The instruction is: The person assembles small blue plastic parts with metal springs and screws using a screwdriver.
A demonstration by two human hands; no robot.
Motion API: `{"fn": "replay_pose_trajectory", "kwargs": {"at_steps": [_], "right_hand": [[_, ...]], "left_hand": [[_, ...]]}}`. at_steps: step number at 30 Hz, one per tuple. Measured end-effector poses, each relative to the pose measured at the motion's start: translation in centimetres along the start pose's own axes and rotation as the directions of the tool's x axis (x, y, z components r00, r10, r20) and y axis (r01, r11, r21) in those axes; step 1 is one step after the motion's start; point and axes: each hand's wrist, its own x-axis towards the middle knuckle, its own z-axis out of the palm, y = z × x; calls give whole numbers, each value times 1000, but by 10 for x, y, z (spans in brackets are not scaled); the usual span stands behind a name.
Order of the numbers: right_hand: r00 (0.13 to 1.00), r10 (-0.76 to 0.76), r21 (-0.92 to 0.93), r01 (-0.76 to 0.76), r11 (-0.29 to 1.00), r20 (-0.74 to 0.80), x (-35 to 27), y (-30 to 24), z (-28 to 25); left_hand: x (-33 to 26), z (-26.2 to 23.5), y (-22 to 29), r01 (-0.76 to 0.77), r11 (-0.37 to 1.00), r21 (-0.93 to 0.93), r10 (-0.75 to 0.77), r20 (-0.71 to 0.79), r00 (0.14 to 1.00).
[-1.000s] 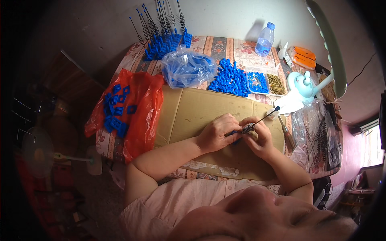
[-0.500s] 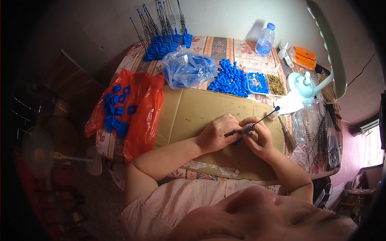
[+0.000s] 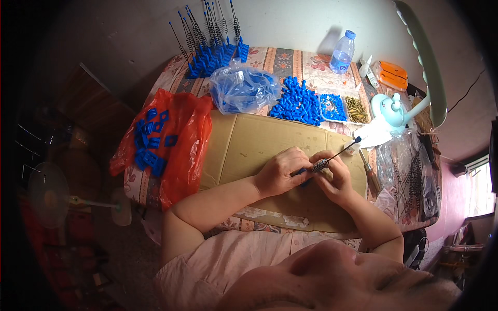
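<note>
Above a brown cardboard sheet (image 3: 254,140), both my hands meet on one small piece: a black rod with a coil spring (image 3: 320,165) and a dark tip, joined to a blue plastic part (image 3: 302,172). My left hand (image 3: 282,171) is closed around the blue part, which its fingers mostly cover. With thumb and fingers, my right hand (image 3: 334,176) pinches the piece by the coil. The rod slants up to the right past my right fingers. How the coil meets the blue part is hidden between my fingertips.
Left lies a red plastic bag (image 3: 189,150) with blue clips. Behind the cardboard are a clear bag (image 3: 244,90), blue cones (image 3: 295,103), a tray of brass screws (image 3: 356,110) and finished spring pieces (image 3: 212,57). A screwdriver (image 3: 371,179), lamp (image 3: 391,111) and bottle (image 3: 342,52) stand right.
</note>
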Motion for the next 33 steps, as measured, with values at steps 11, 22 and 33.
{"fn": "replay_pose_trajectory", "kwargs": {"at_steps": [11,22,33], "right_hand": [[1000,-2,-23,2,1000,-10,0,0,2],[990,115,171,-100,980,-78,-7,12,6],[947,317,370,-276,887,-51,-8,24,3]], "left_hand": [[-2,0,-3,-8,1000,-1,8,8,1000],[1,0,-3,55,998,39,-51,-107,993],[0,-2,-18,453,618,-643,-565,38,824]]}}
